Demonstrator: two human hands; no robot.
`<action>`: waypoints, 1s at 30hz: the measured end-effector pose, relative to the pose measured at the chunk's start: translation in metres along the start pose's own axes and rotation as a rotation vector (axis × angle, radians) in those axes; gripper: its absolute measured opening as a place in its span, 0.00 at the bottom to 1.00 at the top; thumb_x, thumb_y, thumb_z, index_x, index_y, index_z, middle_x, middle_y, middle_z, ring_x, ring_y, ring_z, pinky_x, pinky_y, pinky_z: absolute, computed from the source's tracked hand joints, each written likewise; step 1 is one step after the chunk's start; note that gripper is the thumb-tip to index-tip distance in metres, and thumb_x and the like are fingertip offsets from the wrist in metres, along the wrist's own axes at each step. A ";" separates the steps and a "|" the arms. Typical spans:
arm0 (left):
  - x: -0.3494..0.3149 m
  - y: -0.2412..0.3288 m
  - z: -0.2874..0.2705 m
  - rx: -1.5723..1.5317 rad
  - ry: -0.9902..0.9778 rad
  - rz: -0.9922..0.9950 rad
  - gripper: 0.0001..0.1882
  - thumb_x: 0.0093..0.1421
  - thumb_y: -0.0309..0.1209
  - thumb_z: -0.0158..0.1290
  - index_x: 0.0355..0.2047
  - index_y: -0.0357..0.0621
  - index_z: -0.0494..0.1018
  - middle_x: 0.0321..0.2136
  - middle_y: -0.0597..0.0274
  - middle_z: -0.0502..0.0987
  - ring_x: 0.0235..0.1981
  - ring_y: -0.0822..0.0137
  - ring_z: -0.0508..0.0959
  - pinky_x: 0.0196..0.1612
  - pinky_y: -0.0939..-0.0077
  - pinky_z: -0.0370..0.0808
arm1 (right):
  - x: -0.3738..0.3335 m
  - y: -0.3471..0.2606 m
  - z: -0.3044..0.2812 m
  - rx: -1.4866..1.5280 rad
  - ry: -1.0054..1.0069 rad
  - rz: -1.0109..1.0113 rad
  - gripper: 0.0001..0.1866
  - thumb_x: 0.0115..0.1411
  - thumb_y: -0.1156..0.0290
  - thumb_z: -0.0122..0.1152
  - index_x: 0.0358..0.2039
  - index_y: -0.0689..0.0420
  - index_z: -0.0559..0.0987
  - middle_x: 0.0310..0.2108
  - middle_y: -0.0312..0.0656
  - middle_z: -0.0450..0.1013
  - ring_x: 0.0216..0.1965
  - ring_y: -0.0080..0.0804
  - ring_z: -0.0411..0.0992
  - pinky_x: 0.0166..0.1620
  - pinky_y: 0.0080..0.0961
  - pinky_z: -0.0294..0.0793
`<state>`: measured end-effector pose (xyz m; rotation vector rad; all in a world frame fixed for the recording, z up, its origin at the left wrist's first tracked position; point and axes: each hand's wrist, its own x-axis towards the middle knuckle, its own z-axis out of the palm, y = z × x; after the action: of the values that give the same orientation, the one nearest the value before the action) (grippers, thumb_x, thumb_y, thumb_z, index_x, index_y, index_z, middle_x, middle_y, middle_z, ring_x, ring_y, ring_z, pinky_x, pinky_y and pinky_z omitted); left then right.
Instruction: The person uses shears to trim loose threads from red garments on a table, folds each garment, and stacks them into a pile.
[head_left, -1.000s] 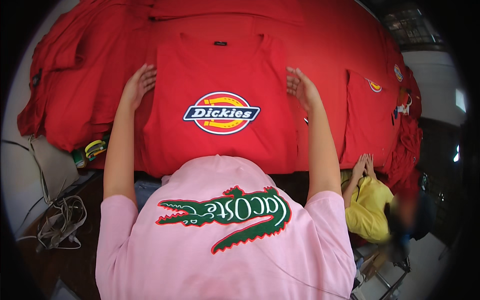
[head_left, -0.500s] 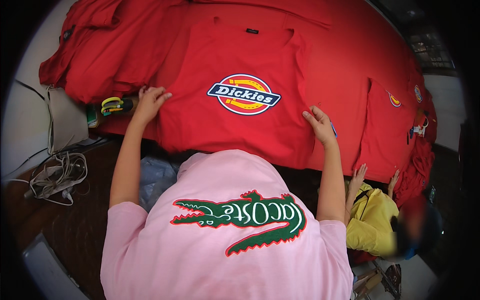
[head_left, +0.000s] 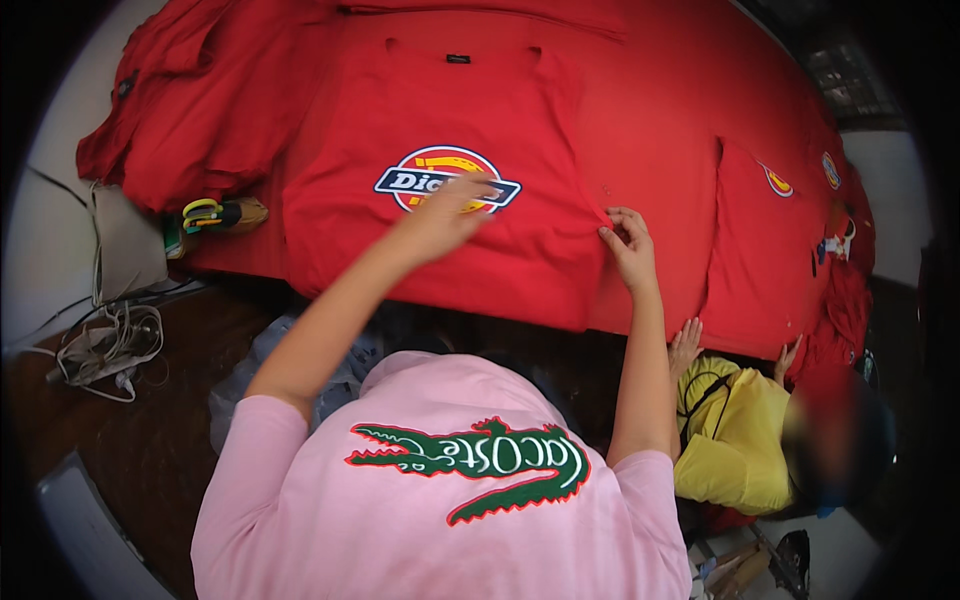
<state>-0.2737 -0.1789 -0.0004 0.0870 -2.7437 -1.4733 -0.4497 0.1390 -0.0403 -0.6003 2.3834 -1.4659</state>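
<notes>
A red T-shirt (head_left: 440, 265) lies spread out in front of me, with a dark neck label at its far edge and a round yellow, white and blue print (head_left: 415, 180) on its chest. My left hand (head_left: 450, 215) is over the print and covers its right part. Its fingers stretch out to the right, slightly blurred, and hold nothing; whether they touch the cloth I cannot tell. At the shirt's right edge my right hand (head_left: 630, 245) is closed, pinching a bit of the cloth between thumb and fingers.
A heap of red garments (head_left: 190, 110) lies at the far left, near yellow-green scissors (head_left: 203, 215). To the right, a co-worker in yellow (head_left: 735, 430) rests both hands at another red shirt (head_left: 760, 260). Tangled cables (head_left: 115, 345) and a plastic bag (head_left: 255, 375) are below the table's left side.
My left hand has left the shirt's left edge and swung right, onto the print. My right hand keeps its pinch. The shirt appears further left in view.
</notes>
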 end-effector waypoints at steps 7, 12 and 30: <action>0.059 0.057 0.113 -0.059 0.049 0.143 0.25 0.61 0.32 0.62 0.57 0.40 0.71 0.51 0.47 0.73 0.48 0.48 0.80 0.50 0.60 0.78 | -0.011 -0.050 0.014 -0.350 -0.034 -0.305 0.08 0.56 0.76 0.71 0.37 0.62 0.82 0.31 0.39 0.78 0.31 0.31 0.70 0.37 0.30 0.71; 0.065 0.011 0.120 -0.346 0.027 -0.092 0.15 0.62 0.35 0.64 0.43 0.37 0.79 0.37 0.54 0.78 0.38 0.62 0.80 0.43 0.73 0.76 | -0.011 -0.014 0.025 0.061 -0.102 -0.032 0.09 0.59 0.80 0.67 0.41 0.64 0.83 0.30 0.37 0.75 0.29 0.21 0.70 0.35 0.23 0.72; 0.077 0.007 0.134 -0.319 0.114 -0.222 0.12 0.63 0.34 0.60 0.40 0.37 0.83 0.38 0.45 0.82 0.44 0.50 0.82 0.49 0.63 0.77 | -0.008 0.004 0.041 0.055 0.010 -0.033 0.11 0.58 0.82 0.69 0.42 0.63 0.83 0.32 0.37 0.75 0.30 0.21 0.70 0.36 0.21 0.73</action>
<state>-0.3579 -0.0684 -0.0684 0.4642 -2.4397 -1.8749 -0.4256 0.1127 -0.0614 -0.6230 2.3426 -1.5459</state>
